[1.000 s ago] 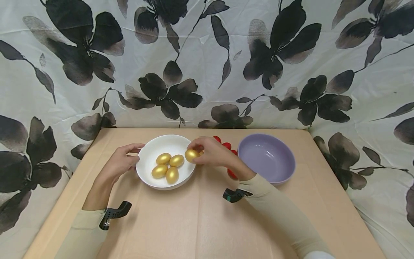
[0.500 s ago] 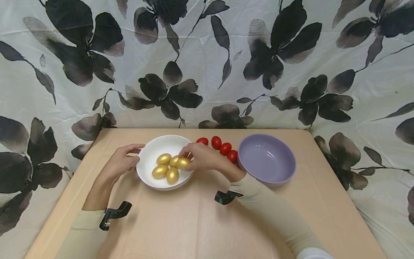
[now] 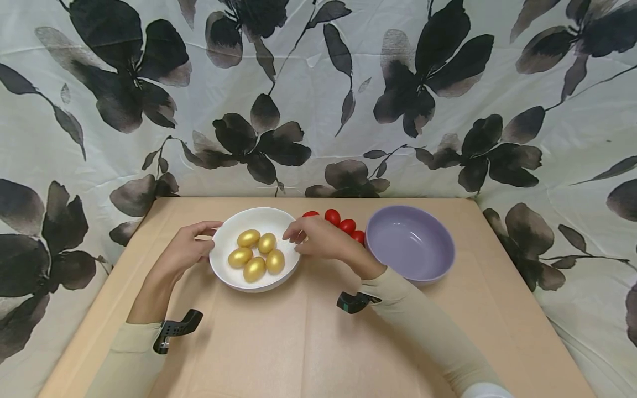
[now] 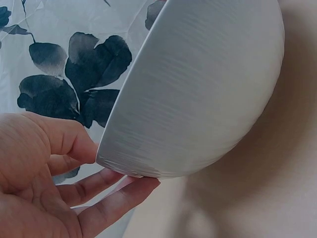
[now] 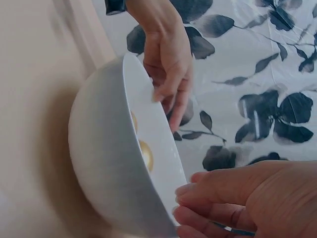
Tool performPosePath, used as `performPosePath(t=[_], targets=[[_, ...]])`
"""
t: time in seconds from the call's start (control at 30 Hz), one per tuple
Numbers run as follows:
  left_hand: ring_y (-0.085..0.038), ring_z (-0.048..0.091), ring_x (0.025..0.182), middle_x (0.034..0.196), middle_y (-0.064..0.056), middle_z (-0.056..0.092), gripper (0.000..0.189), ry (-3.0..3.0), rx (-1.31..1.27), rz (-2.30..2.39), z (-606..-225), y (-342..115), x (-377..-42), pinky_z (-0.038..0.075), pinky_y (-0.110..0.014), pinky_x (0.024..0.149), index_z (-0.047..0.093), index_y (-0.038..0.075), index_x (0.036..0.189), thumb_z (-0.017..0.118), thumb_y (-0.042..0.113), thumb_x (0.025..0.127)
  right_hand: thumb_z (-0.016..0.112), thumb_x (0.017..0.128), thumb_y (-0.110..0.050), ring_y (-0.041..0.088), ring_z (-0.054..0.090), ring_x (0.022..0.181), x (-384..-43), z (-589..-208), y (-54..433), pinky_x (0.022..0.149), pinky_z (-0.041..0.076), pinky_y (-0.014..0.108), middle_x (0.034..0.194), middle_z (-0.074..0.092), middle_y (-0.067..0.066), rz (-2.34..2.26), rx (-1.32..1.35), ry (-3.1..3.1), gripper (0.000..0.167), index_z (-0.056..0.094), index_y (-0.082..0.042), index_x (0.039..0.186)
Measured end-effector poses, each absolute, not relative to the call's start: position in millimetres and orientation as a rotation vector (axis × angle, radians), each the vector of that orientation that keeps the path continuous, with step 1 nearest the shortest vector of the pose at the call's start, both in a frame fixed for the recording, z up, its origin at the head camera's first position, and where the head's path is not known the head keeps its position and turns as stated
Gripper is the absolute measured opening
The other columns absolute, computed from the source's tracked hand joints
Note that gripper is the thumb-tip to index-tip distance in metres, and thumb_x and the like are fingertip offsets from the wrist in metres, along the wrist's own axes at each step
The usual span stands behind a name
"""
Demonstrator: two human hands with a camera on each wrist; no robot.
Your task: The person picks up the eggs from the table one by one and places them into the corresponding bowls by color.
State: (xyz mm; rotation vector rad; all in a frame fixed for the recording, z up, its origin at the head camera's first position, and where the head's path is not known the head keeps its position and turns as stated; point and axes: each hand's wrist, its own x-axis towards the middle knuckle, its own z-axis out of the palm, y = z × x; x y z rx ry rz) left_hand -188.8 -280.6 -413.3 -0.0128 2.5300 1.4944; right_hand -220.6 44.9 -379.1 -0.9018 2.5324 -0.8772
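Your bowl (image 3: 286,220) is plain white, and your five eggs (image 3: 254,269) are solid gold. You've got bright red ovals (image 3: 347,226) next to a lavender-purple dish (image 3: 410,243), all on a pale tan tabletop (image 3: 278,342). Your sleeves (image 3: 427,329) are plain beige, your wrist mounts (image 3: 358,302) black, the right one with a green spot. Your backdrop (image 3: 318,83)'s white with big black-and-grey flowers and leaves, fading brownish.

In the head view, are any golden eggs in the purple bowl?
No, the five golden eggs lie in the white bowl, and none shows in the purple bowl.
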Motion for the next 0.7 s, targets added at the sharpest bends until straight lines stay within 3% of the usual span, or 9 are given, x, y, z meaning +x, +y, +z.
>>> performPosePath(t=[0.27,0.7], targets=[[-0.034,0.06,0.101,0.138,-0.03,0.049,0.063,2.539,-0.026,1.475,-413,-282,-188,0.058,-0.032,0.069,0.045,0.001,0.15,0.051,-0.003,0.088,0.073,0.084,-0.002,0.019,0.065,0.099,-230,-388,65,0.089,0.055,0.028,0.108,0.072,0.006,-0.977,-0.847,2.597,0.031,0.073,-0.006,0.115],[-0.033,0.06,0.099,0.137,-0.03,0.05,0.062,2.552,-0.007,1.469,-413,-282,-187,0.059,-0.039,0.072,0.046,0.0,0.15,0.05,-0.003,0.088,0.084,0.081,-0.007,0.028,0.063,0.111,-239,-404,71,0.097,0.053,0.036,0.115,0.071,0.011,-0.954,-0.725,2.589,0.037,0.069,-0.007,0.115]])
